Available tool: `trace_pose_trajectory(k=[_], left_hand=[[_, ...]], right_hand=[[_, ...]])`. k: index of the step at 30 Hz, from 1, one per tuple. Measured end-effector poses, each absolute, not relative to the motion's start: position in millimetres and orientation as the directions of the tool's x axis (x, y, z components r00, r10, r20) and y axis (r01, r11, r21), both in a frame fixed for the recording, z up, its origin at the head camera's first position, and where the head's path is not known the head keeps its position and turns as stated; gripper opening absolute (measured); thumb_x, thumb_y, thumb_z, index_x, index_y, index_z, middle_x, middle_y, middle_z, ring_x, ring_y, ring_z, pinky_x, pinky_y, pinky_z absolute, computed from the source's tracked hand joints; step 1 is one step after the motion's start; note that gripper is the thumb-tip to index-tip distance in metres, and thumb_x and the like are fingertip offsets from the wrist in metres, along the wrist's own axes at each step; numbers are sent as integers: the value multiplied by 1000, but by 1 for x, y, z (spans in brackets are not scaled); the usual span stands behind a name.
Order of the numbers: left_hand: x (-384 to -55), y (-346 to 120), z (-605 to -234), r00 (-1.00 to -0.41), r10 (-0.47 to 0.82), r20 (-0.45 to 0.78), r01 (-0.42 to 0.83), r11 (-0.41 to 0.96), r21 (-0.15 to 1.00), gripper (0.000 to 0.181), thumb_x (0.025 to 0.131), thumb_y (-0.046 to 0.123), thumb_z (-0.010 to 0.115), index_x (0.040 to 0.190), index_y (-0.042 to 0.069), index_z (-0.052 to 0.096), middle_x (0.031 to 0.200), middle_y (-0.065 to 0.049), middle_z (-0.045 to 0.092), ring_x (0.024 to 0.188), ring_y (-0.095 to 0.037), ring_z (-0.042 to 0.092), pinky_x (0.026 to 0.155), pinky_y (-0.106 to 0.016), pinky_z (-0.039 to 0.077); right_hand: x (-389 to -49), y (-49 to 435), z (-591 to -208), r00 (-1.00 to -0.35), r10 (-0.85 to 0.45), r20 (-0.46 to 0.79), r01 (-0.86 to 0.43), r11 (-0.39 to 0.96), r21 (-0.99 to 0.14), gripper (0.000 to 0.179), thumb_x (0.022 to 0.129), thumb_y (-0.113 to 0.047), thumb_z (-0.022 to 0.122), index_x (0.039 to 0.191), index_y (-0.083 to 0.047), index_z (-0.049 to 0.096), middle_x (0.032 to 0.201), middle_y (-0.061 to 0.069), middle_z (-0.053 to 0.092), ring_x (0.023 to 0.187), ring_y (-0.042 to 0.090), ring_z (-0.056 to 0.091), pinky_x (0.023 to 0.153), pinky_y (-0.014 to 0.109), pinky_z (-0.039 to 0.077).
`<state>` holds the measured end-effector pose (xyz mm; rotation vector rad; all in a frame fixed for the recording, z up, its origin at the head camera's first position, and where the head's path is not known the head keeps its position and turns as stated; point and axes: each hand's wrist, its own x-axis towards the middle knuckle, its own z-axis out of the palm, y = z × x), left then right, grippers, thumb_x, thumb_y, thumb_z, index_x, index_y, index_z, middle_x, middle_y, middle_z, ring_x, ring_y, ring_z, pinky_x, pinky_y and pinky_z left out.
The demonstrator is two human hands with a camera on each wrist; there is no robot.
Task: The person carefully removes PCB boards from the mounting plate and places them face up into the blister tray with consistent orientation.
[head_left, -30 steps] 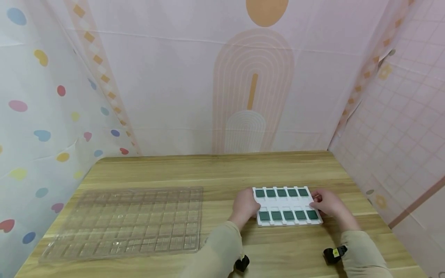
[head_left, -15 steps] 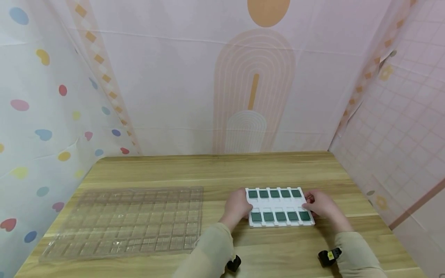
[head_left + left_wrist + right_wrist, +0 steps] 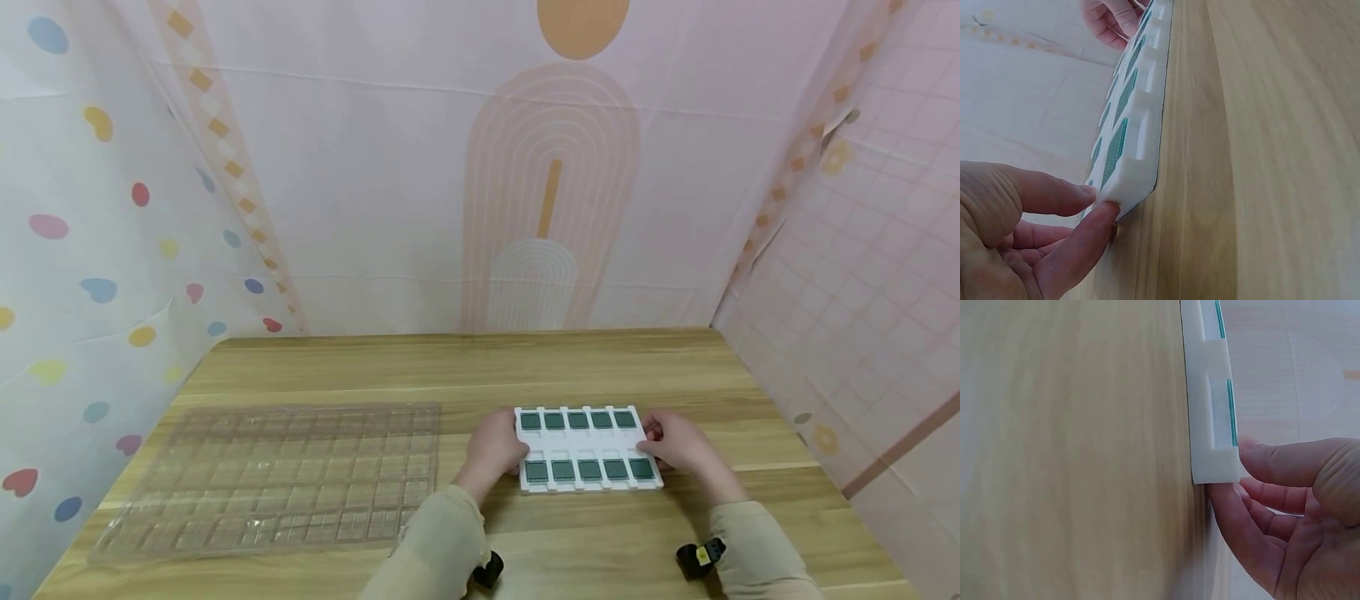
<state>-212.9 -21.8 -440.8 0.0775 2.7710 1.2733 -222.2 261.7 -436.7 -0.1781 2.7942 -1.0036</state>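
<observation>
Wood-grained table (image 3: 465, 358) showed in the head view, pale patterned cloth (image 3: 360, 167) on its far, left and right sides; the left hand (image 3: 495, 443) and right hand (image 3: 677, 440) pinched opposite ends of a white tray (image 3: 581, 444) of green squares (image 3: 588, 471), right of a clear gridded tray (image 3: 300, 467). The left wrist view showed one pinched end, table at right; the right wrist view, the other, table at left.

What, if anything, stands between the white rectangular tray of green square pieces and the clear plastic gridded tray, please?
In the head view, only the left hand, which grips the white tray, and its beige sleeve stand between that and the clear tray; no other object shows there.
</observation>
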Motion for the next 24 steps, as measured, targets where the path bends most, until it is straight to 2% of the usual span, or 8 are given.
trace_pose_trajectory(k=[7,13,24], left_hand=[[-210,-31,-438,-994,93,-56,21,670,742,35,74,-11,66,109,-9,60,86,-16,62,48,-17,55,39,-25,47],[-209,-41,-437,-992,113,-62,33,683,729,27,75,-11,65,100,-8,58,79,-14,59,44,-15,54,39,-25,47],[-206,-57,-434,-989,119,-91,16,687,727,21,74,-12,64,91,-5,55,74,-11,55,45,-16,56,40,-25,49]], right_hand=[[-221,252,-436,-980,-163,-116,-52,767,-639,22,88,-2,71,104,6,58,82,8,53,69,19,52,55,32,52],[-219,244,-437,-978,-182,-102,-74,760,-646,23,87,-2,72,103,6,57,81,7,52,68,18,52,53,30,51],[-219,229,-439,-974,-195,-115,-77,763,-642,20,85,-1,73,97,3,57,79,7,52,66,18,52,53,30,52]])
